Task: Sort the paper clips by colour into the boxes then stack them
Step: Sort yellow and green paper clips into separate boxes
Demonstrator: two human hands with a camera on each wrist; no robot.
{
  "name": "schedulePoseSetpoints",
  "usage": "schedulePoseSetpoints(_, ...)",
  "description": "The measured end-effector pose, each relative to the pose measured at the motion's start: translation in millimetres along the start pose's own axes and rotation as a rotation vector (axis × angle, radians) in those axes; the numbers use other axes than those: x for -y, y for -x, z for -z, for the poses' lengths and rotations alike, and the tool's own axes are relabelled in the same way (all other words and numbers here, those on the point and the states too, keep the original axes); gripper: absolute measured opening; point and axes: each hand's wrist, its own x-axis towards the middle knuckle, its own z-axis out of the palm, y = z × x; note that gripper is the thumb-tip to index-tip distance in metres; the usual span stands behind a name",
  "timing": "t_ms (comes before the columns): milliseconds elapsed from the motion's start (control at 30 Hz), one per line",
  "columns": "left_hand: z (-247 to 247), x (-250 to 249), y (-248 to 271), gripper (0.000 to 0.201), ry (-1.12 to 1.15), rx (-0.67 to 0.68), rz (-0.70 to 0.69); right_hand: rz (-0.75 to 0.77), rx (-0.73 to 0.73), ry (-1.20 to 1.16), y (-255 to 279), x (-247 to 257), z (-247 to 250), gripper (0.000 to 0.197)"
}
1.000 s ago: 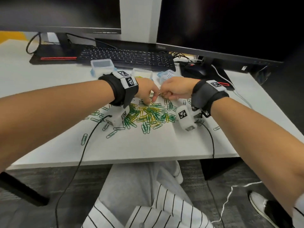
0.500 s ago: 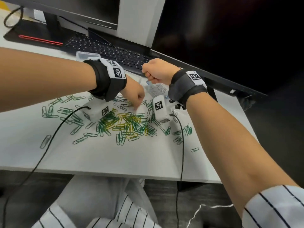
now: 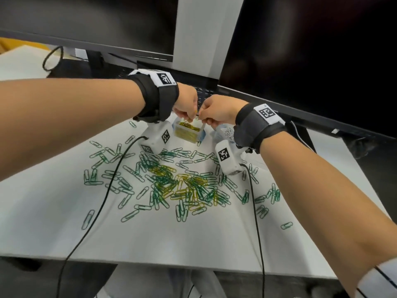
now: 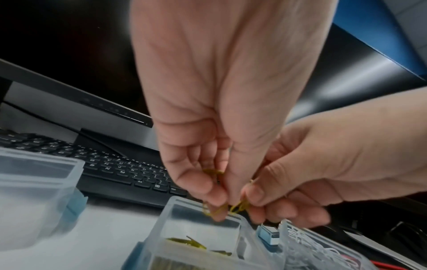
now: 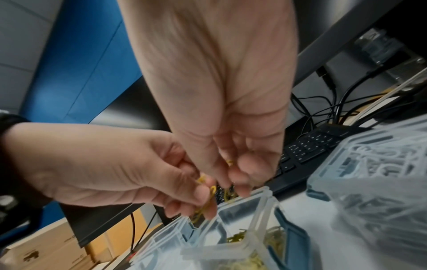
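- Yellow paper clips [image 4: 217, 210]: both hands have risen from the bench [image 3: 64, 211] pile to the open box [image 3: 189, 132].
- Left hand [image 3: 185, 104] and right hand [image 3: 219, 111] each pinch clips; release comes next.

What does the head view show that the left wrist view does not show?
Only the head view shows the pile of green and yellow clips on the desk. Only the left wrist view shows the closed box beside the keyboard. Both show the left hand and right hand pinching yellow clips above the open box.
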Motion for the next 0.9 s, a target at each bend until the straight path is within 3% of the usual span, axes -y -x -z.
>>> schedulePoseSetpoints(200,4.3,0.2,-2.4,0.018,-0.026,-0.039,0.029,0.039,-0.007,-0.071,-7.7,-5.0,4.2,0.025)
schedulePoseSetpoints(333,2.0,1.0,3.9,0.029,-0.146,-0.139,0.064,0.106,-0.059,-0.155,-7.8,-4.1,3.6,0.029)
schedulePoseSetpoints(433,-5.5,5.5,7.2,0.049,-0.042,-0.029,0.111,0.111,-0.013,-0.14,-4.6,-1.8,-1.9,0.032)
schedulePoseSetpoints(533,-11.8,8.8,14.7,0.049,0.021,0.008,0.111,0.14,0.014,0.087,0.4,-3.6,-9.7,0.032)
schedulePoseSetpoints(700,-15.2,5.7,48.0,0.036,0.05,-0.11,0.102,0.196,-0.198,0.114,41.7,-2.7,-11.3,0.021)
schedulePoseSetpoints(800,-32.0,-3.1,82.9,0.028,0.046,0.026,0.078,0.114,0.09,0.237,77.4,-4.8,-25.4,0.017)
schedulePoseSetpoints(900,-67.1,-9.1,110.0,0.043,-0.053,0.253,0.078,0.081,0.255,0.317,98.4,-13.2,-55.5,0.039)
